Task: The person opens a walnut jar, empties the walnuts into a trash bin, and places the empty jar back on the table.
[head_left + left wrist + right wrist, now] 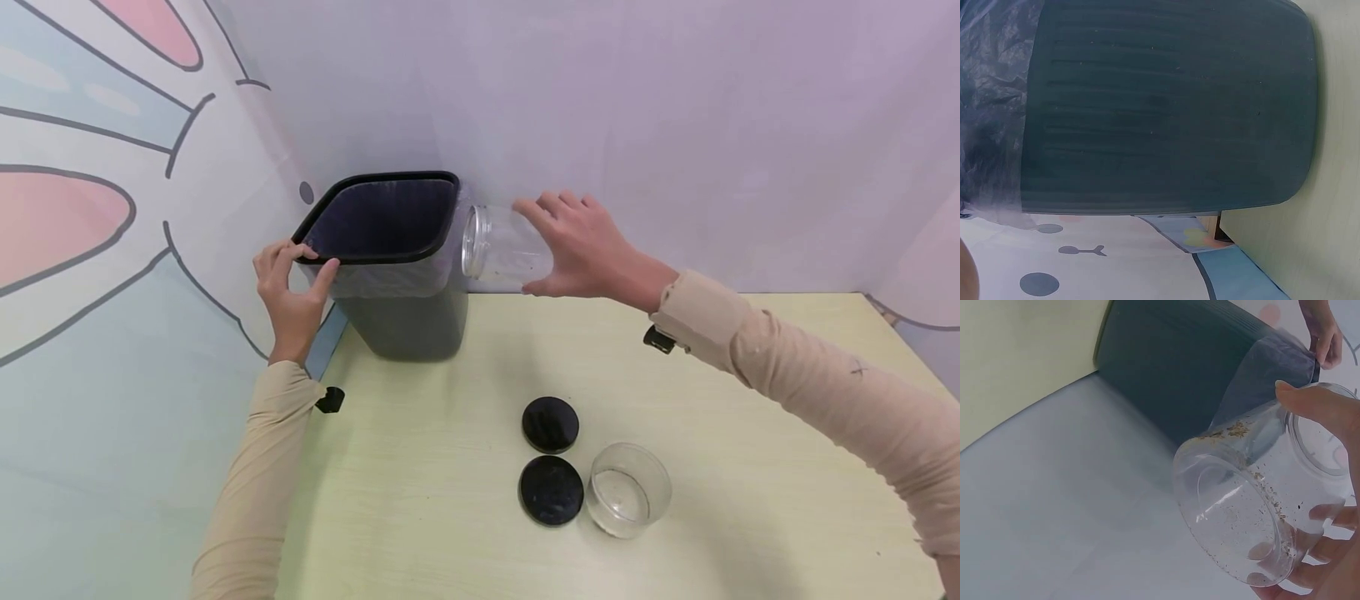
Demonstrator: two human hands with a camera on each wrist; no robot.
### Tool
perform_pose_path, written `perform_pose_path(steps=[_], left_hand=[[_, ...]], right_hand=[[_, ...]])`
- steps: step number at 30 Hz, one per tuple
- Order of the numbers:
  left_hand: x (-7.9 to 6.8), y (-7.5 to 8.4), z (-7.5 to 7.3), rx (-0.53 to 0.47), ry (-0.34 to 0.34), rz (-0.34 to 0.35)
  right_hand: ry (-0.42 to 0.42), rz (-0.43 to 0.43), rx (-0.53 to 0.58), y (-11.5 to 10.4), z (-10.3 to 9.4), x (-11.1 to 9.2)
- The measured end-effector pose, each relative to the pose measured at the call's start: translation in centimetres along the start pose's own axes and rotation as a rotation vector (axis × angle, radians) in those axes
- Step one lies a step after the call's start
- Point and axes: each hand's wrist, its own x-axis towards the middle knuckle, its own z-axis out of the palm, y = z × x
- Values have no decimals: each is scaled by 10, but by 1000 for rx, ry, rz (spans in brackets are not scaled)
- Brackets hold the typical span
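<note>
A dark trash bin (405,321) with a black rim and a clear plastic liner stands at the back left of the table. My left hand (288,287) grips the near left corner of its rim. My right hand (581,246) holds a clear jar (506,246) on its side, fingers and thumb around its body. The jar's threaded mouth faces the bin, close beside its right wall. In the right wrist view, small brown crumbs cling inside the jar (1235,506).
Two round black lids (551,425) lie on the pale table (420,517). Right of the nearer lid stands a short clear round container (628,492), open at the top. A cartoon-printed sheet (112,375) covers the left side, and a pale wall (675,108) rises behind the table.
</note>
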Motion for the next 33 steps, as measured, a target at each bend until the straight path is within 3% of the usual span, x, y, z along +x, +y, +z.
perform_pose_path(steps=[21,33], left_hand=[[1,-3,-4,0,4,1],[3,-5,-1,2,-1,28]], right_hand=[[-5,30,55,2,9,-21],[56,44,117,4,15,-36]])
